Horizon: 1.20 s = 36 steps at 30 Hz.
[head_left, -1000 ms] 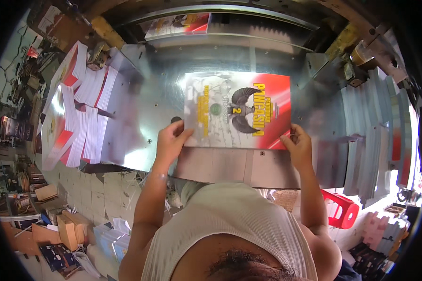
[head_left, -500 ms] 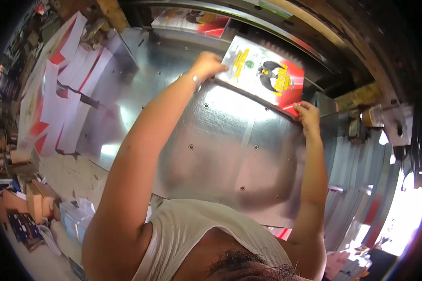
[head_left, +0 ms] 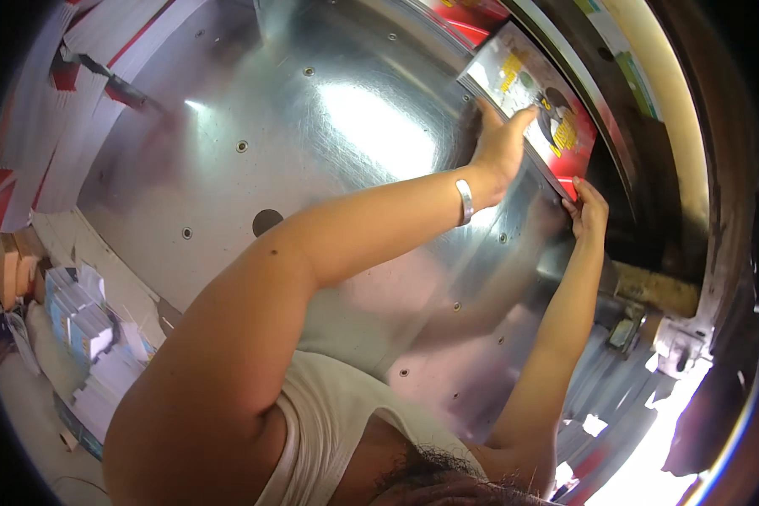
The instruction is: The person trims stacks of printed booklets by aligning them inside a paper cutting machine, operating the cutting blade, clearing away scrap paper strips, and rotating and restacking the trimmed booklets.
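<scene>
A book (head_left: pixel 535 105) with a white and red cover, yellow lettering and a dark winged figure lies tilted at the upper right, against the dark back part of the machine. It may be a thin stack; I cannot tell. My left hand (head_left: pixel 499 152), with a silver bracelet at the wrist, is at its near long edge. The thumb rests on the cover and the fingers run along the edge. My right hand (head_left: pixel 589 209) holds the near right corner, fingertips on the red part, other fingers partly hidden.
A shiny metal table (head_left: pixel 354 228) with small round holes spreads beneath my arms. Stacks of white and red paper (head_left: pixel 84 126) stand at the left. Another red-covered piece (head_left: pixel 468 18) lies at the back. Wrapped paper bundles (head_left: pixel 80 320) sit lower left, and a metal bracket (head_left: pixel 679 346) is at the right.
My view has turned and come closer. The left hand has moved from the book's left end to its near edge. The book now lies further back; the right hand stays at its corner.
</scene>
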Motion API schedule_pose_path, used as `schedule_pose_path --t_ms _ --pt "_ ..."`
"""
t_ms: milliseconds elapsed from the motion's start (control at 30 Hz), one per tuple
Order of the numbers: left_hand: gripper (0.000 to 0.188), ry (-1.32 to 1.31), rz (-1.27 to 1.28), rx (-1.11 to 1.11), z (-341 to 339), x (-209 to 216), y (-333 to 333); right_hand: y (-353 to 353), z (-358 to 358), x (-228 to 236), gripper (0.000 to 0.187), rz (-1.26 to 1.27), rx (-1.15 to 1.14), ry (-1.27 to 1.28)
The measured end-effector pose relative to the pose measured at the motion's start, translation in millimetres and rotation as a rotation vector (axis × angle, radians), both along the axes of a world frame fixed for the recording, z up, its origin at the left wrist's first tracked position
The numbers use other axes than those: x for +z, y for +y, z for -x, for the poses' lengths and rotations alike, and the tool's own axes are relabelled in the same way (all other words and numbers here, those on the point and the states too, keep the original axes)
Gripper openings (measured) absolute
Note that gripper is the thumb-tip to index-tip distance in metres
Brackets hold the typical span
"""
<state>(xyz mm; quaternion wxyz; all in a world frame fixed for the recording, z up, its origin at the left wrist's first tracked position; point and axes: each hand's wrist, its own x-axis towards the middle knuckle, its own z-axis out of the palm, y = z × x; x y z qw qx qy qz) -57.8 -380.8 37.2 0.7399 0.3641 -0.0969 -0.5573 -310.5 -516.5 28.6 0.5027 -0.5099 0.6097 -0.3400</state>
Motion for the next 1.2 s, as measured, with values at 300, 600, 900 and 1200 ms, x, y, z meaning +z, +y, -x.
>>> schedule_pose_path --t_ms 300,600,900,1200 --pt "0.108 0.105 0.169 -0.153 -15 -25 -47 -61 7 -25 0.022 -0.065 -0.091 0.001" --pt "0.081 0.117 0.264 -0.213 -24 -34 -66 -83 23 -34 0.025 -0.084 -0.123 -0.138" --pt "0.116 0.137 0.187 -0.194 -24 -32 -54 -63 6 -33 0.026 -0.003 -0.207 -0.132" --pt "0.087 0.142 0.294 -0.133 -21 -35 -70 -9 -42 -33 0.098 0.243 -0.505 -0.51"
